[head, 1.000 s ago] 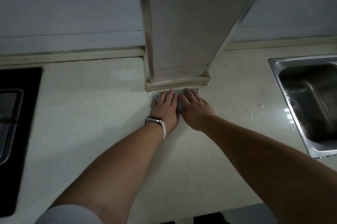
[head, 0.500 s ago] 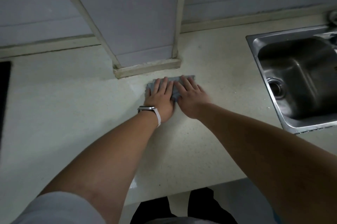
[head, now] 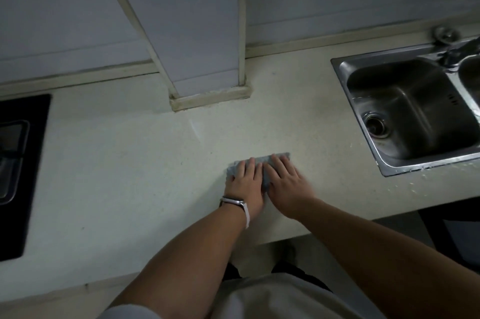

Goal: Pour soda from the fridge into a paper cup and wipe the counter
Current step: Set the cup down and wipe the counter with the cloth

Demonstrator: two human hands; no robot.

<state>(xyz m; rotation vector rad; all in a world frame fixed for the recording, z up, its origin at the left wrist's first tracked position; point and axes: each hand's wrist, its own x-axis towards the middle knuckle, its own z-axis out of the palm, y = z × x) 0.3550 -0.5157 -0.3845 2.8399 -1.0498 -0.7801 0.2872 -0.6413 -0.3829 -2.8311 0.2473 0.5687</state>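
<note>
Basically wiping stage: both hands are pressing a grey cloth (head: 261,163) flat on the worktop (head: 124,170). Left hand (head: 245,185) and right hand (head: 288,186) are lying side by side on it, fingers (head: 279,166) stretched out and slightly spread, palms down, gripping nothing, just pushing. Cloth is sitting in mid-worktop, nearer the front edge than the wall pillar (head: 205,33), between the black hob (head: 18,163) on the left and the steel sink (head: 413,111) on the right, apart from both. No soda, no paper cup in view, so can't tell from this whether pouring is done; judging by the cloth, only wiping is left. Cloth is looking small, folded, rectangular, mostly hidden under the hands. Faint streak is showing near the pillar base; droplets are showing by the sink rim.
</note>
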